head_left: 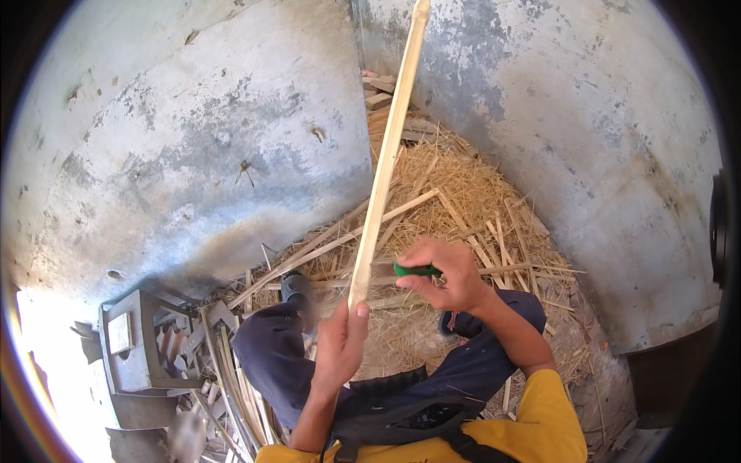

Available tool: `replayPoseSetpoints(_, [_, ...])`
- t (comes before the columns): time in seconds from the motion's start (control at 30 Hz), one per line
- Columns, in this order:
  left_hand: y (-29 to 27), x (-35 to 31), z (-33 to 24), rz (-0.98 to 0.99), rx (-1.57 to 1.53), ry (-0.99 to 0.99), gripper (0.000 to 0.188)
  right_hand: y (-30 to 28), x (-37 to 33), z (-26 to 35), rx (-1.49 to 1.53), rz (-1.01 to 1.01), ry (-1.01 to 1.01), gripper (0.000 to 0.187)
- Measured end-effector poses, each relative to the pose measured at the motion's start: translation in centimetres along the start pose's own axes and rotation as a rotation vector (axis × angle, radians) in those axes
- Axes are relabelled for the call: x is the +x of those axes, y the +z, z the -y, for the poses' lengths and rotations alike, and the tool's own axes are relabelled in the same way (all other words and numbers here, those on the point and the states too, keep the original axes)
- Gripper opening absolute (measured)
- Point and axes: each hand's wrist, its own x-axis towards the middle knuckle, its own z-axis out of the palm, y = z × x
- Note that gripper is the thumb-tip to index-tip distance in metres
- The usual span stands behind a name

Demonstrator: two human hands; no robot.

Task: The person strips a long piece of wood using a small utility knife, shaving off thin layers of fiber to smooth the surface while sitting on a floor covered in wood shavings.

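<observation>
A long, pale split-bamboo strip (387, 158) rises steeply in front of me, its top end reaching the upper edge of the view. My left hand (341, 346) is closed around its lower end, the thumb lying along it. To the right, my right hand (451, 272) grips the green handle of a knife (417, 270). The short blade points left and meets the strip, or nearly so, just above a knot near the lower end. Whether it cuts into the strip I cannot tell.
Between my bent legs and the wall corner lies a heap of straw-like shavings (463, 174) with several loose strips (401, 207) on it. Weathered walls (224, 139) rise on both sides. A grey box-like frame (139, 339) stands at lower left, beside a bundle of strips (231, 378).
</observation>
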Motion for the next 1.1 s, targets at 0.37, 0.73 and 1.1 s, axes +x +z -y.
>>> replayPoseSetpoints(0.37, [0.3,-0.1,-1.4,0.017,0.002,0.040,0.032,0.6,-0.6,-0.1,-0.060,0.071,-0.124,0.028])
replayPoseSetpoints(0.73, [-0.1,-0.3,-1.4,0.061,-0.077,-0.009,0.037,1.6,-0.7,0.2,-0.167,0.007,-0.144,0.024])
replayPoseSetpoints(1.1, [-0.9,-0.9,-0.8,0.085,-0.104,-0.068,0.033,2.3,-0.8,0.8,-0.308,-0.010,-0.184,0.023])
